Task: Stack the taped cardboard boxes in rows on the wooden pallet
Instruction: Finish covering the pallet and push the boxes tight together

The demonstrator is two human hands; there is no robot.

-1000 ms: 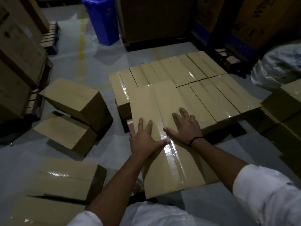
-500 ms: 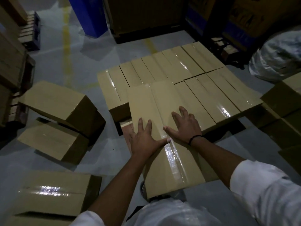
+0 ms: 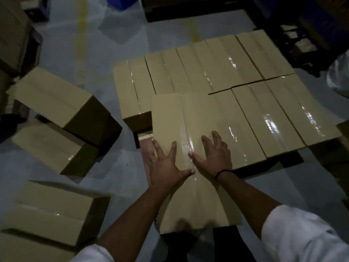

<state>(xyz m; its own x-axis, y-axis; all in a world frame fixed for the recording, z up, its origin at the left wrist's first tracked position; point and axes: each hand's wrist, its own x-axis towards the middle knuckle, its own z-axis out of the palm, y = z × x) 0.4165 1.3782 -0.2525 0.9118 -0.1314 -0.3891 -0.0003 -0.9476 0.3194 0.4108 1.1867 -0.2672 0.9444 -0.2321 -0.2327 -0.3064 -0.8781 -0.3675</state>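
Observation:
A long taped cardboard box (image 3: 190, 121) lies in front of me, its far end level with the rows of boxes (image 3: 222, 69) on the wooden pallet (image 3: 145, 138). My left hand (image 3: 166, 165) rests flat on its top near the left edge, fingers spread. Just right of the tape seam my right hand (image 3: 214, 156) lies flat too, a black band on its wrist. Neither hand grips anything. Two rows of taped boxes cover the pallet; only a small pale corner of wood shows at the front left.
Loose taped boxes lie on the grey floor to the left (image 3: 62, 103), (image 3: 51, 148) and near left (image 3: 52, 212). More boxes stand at the right edge (image 3: 342, 129). A plastic-wrapped bundle (image 3: 340, 76) sits at the far right. Dark stacked cartons and pallets line the back.
The view has dropped and moved closer over the pallet. The box under my hands has slid forward against the stacked rows. Both hands stay flat on its top.

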